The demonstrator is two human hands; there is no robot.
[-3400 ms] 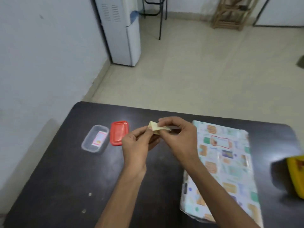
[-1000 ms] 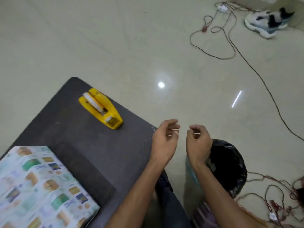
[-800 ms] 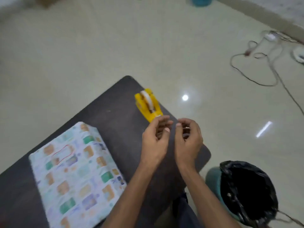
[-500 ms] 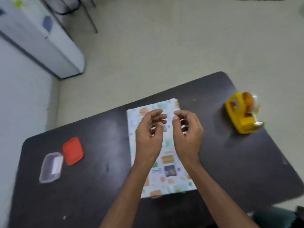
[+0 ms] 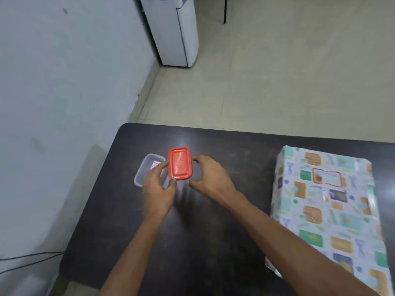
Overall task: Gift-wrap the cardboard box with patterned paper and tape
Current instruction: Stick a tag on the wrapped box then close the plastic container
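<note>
Two hands framed the red lid (image 5: pixel 180 163): my left hand (image 5: pixel 158 190) pinching its corner, my right hand (image 5: pixel 211 178) spread open alongside, likely to cap the clear container (image 5: pixel 142 176); the wrapped box (image 5: pixel 324 206) lay aside on the table (image 5: pixel 203 253).

Left hand (image 5: pixel 157 191) hides parts of clear container (image 5: pixel 143 170) and red lid (image 5: pixel 180 164).
</note>
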